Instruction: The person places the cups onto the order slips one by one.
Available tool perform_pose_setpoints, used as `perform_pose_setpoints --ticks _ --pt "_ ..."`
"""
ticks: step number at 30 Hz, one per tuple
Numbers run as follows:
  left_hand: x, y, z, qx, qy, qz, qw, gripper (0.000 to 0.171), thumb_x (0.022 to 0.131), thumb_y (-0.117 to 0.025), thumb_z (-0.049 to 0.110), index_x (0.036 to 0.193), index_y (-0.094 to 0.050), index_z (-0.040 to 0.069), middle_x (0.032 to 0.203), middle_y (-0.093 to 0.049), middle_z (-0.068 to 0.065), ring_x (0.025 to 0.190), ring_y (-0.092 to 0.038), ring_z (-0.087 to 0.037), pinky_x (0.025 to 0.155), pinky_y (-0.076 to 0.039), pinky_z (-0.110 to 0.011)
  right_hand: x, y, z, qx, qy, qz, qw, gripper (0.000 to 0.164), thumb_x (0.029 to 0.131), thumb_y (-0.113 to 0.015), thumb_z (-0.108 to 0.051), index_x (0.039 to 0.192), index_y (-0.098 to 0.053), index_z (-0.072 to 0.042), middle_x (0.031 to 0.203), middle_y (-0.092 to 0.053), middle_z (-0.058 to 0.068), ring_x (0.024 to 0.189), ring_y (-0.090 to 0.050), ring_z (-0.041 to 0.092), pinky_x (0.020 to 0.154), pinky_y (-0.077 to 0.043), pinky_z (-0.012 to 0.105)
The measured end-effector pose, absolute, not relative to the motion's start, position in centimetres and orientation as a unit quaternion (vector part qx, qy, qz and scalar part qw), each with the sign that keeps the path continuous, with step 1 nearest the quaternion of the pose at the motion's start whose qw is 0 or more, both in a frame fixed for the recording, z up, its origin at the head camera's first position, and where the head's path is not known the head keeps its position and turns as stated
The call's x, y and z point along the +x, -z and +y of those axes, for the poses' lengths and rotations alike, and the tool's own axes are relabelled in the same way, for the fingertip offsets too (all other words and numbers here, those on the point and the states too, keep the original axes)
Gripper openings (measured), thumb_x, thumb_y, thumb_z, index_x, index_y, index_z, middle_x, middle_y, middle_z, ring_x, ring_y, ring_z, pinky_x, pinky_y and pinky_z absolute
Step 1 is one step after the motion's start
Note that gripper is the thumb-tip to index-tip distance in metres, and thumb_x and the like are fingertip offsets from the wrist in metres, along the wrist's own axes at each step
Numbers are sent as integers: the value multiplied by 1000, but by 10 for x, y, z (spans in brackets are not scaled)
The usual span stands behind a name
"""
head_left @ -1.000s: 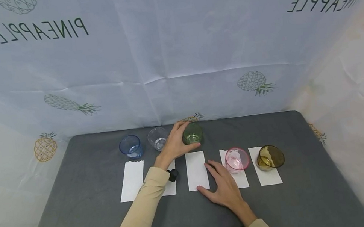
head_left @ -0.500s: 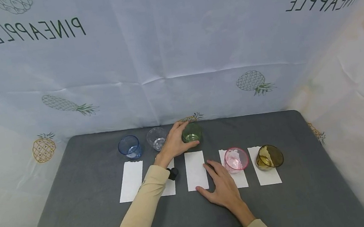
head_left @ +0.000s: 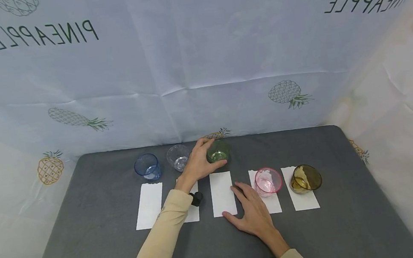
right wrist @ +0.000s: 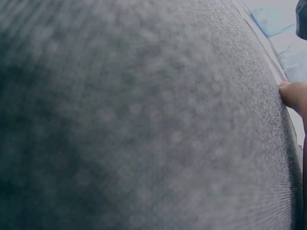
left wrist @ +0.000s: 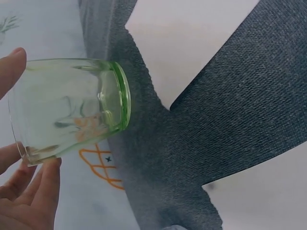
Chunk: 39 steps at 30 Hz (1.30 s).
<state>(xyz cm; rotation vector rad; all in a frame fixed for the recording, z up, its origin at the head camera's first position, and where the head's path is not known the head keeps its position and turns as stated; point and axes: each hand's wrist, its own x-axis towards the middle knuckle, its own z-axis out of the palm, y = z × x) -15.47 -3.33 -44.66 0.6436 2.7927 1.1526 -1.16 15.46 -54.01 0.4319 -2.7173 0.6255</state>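
Note:
My left hand (head_left: 198, 163) grips a green glass (head_left: 220, 155) near its rim, thumb on one side and fingers on the other. In the left wrist view the green glass (left wrist: 72, 108) shows its thick base, and the fingers (left wrist: 43, 187) touch it by the rim. Below it in the head view lies a white paper strip (head_left: 222, 196). My right hand (head_left: 253, 213) rests on the table with spread fingers, its thumb and forefinger at that strip's right edge. A pink glass (head_left: 268, 181) stands just beyond it. In the right wrist view only the thumb (right wrist: 293, 96) shows.
A blue glass (head_left: 147, 167) and a clear glass (head_left: 179, 157) stand at the back left of the grey table (head_left: 343, 232). An amber glass (head_left: 306, 178) sits on the rightmost paper strip (head_left: 306, 202). The left forearm partly covers another strip (head_left: 191, 215).
Nothing but a very slight shift of the head view; both hands and all the glasses keep their places.

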Motion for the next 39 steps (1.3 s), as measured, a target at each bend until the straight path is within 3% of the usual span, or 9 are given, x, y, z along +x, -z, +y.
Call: perform_pose_setpoints --ticks 20,28,39 --pt "-138 431 -39 226 -370 901 3 87 82 -87 38 151 -49 1 147 -49 -18 137 -52 -38 109 -49 -53 -12 539 153 150 -219 -951 156 79 76 -83 -54 139 -64 -10 143 -60 10 133 -57 30 111 -48 49" --pt "-120 424 -42 236 -372 898 11 85 83 -86 40 151 -49 6 149 -48 -17 132 -57 -37 106 -51 -53 -12 539 154 150 -217 -951 159 79 76 -83 -54 138 -64 -10 143 -60 11 132 -58 31 109 -49 49" --pt "-99 417 -46 273 -374 887 4 83 81 -88 37 148 -53 3 142 -52 -12 125 -61 -30 101 -55 -48 -12 540 155 154 -213 -951 161 79 76 -83 -54 139 -64 -10 142 -60 11 131 -58 31 108 -50 49"
